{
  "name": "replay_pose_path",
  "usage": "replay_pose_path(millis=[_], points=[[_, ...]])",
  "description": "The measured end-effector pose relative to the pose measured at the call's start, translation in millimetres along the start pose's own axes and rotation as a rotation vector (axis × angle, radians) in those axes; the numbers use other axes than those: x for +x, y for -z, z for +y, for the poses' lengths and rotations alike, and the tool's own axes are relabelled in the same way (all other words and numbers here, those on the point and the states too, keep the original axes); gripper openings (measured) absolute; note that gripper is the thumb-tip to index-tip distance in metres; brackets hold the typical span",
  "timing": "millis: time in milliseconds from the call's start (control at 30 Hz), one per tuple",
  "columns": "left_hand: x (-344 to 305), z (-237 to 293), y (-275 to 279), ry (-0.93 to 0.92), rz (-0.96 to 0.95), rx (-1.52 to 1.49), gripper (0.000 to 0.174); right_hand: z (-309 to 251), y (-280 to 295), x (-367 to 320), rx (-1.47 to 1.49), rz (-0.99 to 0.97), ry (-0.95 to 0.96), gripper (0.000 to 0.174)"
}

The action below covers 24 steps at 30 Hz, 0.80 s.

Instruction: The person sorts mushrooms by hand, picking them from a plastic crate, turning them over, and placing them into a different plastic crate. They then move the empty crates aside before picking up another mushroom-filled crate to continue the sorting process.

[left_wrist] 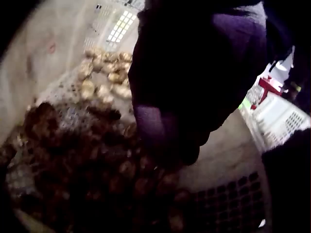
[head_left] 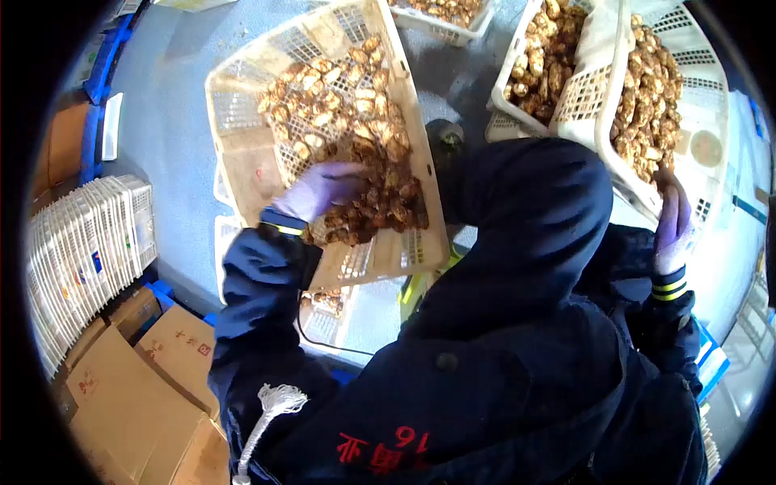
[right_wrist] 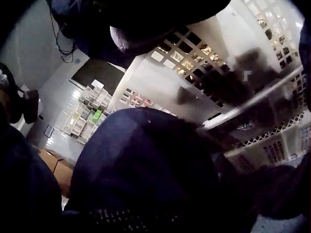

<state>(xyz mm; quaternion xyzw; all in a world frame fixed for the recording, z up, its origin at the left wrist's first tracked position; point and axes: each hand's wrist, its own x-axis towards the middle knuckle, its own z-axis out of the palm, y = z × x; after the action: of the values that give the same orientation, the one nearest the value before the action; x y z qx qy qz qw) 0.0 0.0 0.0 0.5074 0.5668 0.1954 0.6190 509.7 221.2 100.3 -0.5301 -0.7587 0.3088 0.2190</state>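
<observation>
In the head view, a beige plastic crate point(head_left: 250, 162) holds brown and cream knobbly pieces point(head_left: 376, 206), root-like in shape. Over the darker pieces lies my left hand point(head_left: 319, 190), in a purple glove, its extended fingers blurred. From the left wrist, that hand point(left_wrist: 194, 87) is mostly in shadow, fingers pointing down at the dark pieces point(left_wrist: 121, 170). My right hand point(head_left: 672, 226), also gloved, is at the near side of a white crate point(head_left: 703, 97), its straight fingertips close to brown pieces point(head_left: 647, 105). The right wrist view shows only a dark part of the hand point(right_wrist: 136, 39) near the crate's slotted wall.
Another crate of pieces point(head_left: 550, 65) stands beside the right one, with a further one point(head_left: 453, 28) at the back. Nested white crates point(head_left: 97, 250) and cardboard boxes point(head_left: 133, 388) are at the left. A person in a dark hooded jacket point(head_left: 501, 364) fills the front.
</observation>
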Motion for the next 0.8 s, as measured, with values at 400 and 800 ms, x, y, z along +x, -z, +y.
replay_pose_path(millis=[400,800], points=[[-11,-94,11,-0.114,0.823,0.046,0.035,-3,1,-1,-0.081,0.055,0.106,0.032],[99,-117,-21,-0.202,0.136,0.142,0.031,-28,-1,-4,-0.128,0.093,0.096,0.027]])
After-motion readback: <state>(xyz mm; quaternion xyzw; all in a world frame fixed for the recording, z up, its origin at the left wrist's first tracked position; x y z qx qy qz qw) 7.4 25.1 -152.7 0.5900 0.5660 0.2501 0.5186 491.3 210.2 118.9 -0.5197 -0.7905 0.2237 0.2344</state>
